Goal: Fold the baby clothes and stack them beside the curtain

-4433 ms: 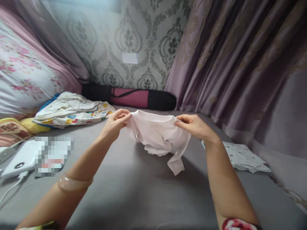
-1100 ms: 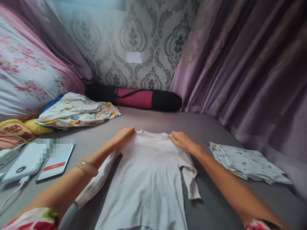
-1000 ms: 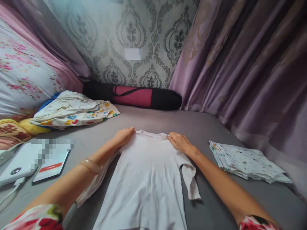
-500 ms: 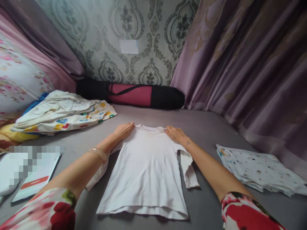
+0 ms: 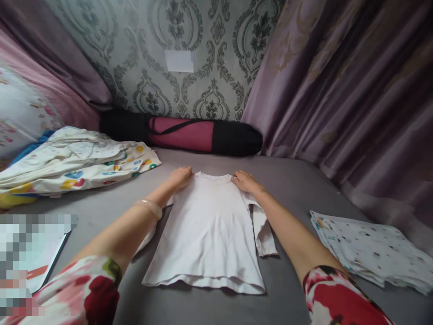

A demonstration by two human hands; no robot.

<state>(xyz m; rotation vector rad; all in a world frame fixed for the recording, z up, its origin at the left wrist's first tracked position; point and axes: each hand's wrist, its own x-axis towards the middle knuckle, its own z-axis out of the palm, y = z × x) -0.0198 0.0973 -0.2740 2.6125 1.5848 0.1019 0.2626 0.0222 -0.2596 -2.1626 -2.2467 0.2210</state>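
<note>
Both hands lay flat, fingers loosely together: left hand (image 5: 180, 175) at the white shirt's (image 5: 208, 230) eleven o'clock shoulder, right hand (image 5: 244, 180) at one o'clock. Smoothing evenly outward would probably best prevent creases.

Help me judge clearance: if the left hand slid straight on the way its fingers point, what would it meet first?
Probably the pink-and-black rolled mat bag against the wall; bare grey bedsheet lies between it and the left hand. Depth is unclear.
</note>
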